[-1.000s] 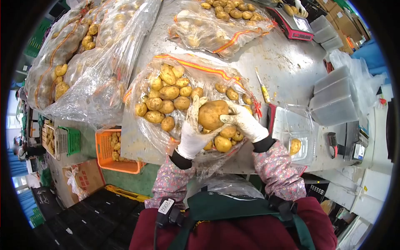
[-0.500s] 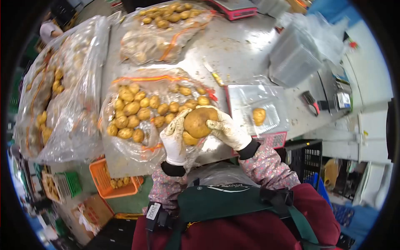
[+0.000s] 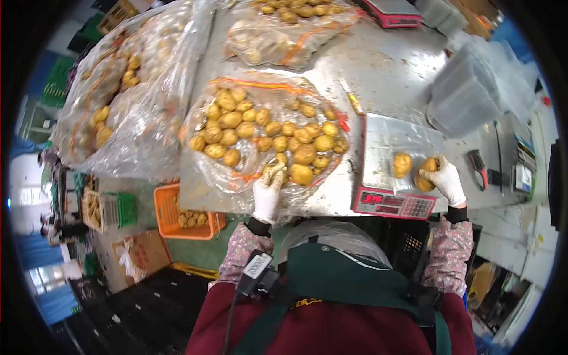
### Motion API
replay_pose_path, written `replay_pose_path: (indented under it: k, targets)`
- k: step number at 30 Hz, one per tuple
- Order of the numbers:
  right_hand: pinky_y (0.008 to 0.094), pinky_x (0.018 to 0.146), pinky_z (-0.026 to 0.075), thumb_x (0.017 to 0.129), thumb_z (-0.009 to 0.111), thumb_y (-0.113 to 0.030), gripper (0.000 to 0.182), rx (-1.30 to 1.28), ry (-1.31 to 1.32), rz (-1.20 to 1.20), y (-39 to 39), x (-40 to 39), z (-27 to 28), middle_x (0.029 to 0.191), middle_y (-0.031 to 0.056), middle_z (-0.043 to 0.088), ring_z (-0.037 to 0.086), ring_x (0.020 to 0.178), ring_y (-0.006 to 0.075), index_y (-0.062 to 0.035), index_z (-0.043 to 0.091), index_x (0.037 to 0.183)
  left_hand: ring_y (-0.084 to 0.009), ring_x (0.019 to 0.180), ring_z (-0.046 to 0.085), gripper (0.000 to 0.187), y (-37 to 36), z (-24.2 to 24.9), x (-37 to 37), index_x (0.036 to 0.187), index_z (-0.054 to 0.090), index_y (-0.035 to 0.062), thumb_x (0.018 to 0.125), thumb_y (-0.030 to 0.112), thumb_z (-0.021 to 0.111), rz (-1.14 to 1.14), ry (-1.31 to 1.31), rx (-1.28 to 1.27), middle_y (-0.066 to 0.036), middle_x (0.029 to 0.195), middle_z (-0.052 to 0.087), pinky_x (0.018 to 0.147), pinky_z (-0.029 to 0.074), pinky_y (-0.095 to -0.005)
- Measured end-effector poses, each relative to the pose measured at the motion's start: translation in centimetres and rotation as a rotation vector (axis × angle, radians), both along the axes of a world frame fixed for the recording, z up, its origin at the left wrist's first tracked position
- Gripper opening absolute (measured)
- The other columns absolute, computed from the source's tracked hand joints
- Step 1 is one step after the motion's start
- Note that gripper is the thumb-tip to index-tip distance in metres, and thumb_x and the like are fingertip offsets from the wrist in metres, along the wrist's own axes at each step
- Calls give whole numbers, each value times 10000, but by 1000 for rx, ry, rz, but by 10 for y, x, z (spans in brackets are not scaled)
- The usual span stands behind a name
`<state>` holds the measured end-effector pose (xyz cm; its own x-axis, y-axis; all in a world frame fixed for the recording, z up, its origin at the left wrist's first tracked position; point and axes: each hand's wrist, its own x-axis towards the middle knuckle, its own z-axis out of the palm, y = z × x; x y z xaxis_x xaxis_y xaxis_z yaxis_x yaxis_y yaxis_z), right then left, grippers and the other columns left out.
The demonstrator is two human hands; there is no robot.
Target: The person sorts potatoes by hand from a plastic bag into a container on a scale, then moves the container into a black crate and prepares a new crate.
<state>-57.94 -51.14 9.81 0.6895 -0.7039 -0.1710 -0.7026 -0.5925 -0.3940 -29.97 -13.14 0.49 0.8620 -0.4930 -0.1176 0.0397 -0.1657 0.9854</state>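
Note:
My right hand (image 3: 445, 180), in a white glove, grips a large potato (image 3: 427, 174) over the clear plastic tray on the digital scale (image 3: 374, 157). Another potato (image 3: 402, 165) lies in the tray beside it. My left hand (image 3: 269, 192), gloved and dirty at the fingertips, is at the near edge of the open plastic bag of potatoes (image 3: 245, 129). Its fingers are bent together near a potato, and what they hold, if anything, is too small to tell. Red digits show on the scale's display.
Behind the scale lies a yellow-handled knife (image 3: 355, 103). Stacked clear containers (image 3: 464, 97) stand to the right, near a black-and-red tool (image 3: 478, 168). Large potato bags (image 3: 142, 89) fill the left. An orange crate (image 3: 186, 228) is on the floor below. A second scale (image 3: 393, 13) is at the back.
My hands have moved apart. The right one has carried the large potato right to the tray on the scale; the left stays by the bag. The view has shifted.

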Motion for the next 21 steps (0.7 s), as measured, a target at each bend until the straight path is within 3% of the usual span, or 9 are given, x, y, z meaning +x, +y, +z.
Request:
replay_pose_path:
  k: [5,7,9,11,14,15,17,19,21]
  targets:
    - [400,779,530,786,734,-203,421,-204,-121,25,-4,-3,-35,960,186,692,666,906,362,-22,611,1145,-171,997,641,251,42,-17,52,1156,652,-3,920,38,579,239,-457,348,-129,1099,691,880,494,-292]
    - [385,781,533,838,682,-123,360,-402,-283,-42,22,7,-16,1001,185,687,660,931,356,-39,609,1180,-321,1021,634,254,57,-23,93,1109,665,8,886,98,586,302,-579,436,-201,1086,665,896,493,-364]
    - [363,782,533,880,638,-77,270,-384,-392,-41,49,22,-15,1007,170,688,667,909,330,-47,636,1148,-356,983,636,307,70,-47,135,1133,643,15,863,156,607,230,-702,956,-210,1062,663,855,506,-409]
    - [349,782,530,889,644,-85,197,-122,-557,-65,81,46,-11,989,154,689,672,877,290,-42,665,1081,-365,952,646,478,66,-47,155,1196,616,90,773,297,700,28,-492,1102,-193,980,674,824,516,-429]
    - [334,782,526,879,663,-82,168,-88,-494,151,123,85,-7,957,132,693,670,873,256,-41,679,1042,-373,956,643,609,56,-65,160,1281,546,154,731,315,751,-20,-434,1198,-189,1052,655,826,513,-435]
    - [335,777,529,877,665,-83,162,-71,-516,203,133,95,-15,944,121,698,673,861,254,-47,685,1034,-373,956,643,609,58,-71,159,1281,546,154,731,315,751,-19,-428,1198,-189,1052,655,826,513,-435]
    - [332,772,534,871,668,-79,165,74,-564,219,158,120,-12,944,122,702,679,855,249,-47,689,1031,-369,972,634,625,62,-66,146,1262,562,150,700,309,783,174,-472,891,-193,1055,651,831,509,-434]
    - [324,773,539,878,658,-82,162,183,-609,270,177,143,-13,951,123,708,685,854,249,-46,694,1032,-352,977,625,584,62,-35,127,1201,606,95,674,233,817,200,-735,723,-179,1026,654,854,506,-412]
    - [300,780,535,919,618,-111,177,432,-602,266,197,170,-19,974,107,717,685,856,175,-49,693,1068,-289,960,648,545,61,-8,105,1157,623,31,673,169,832,212,-681,437,-152,1022,665,859,514,-371]
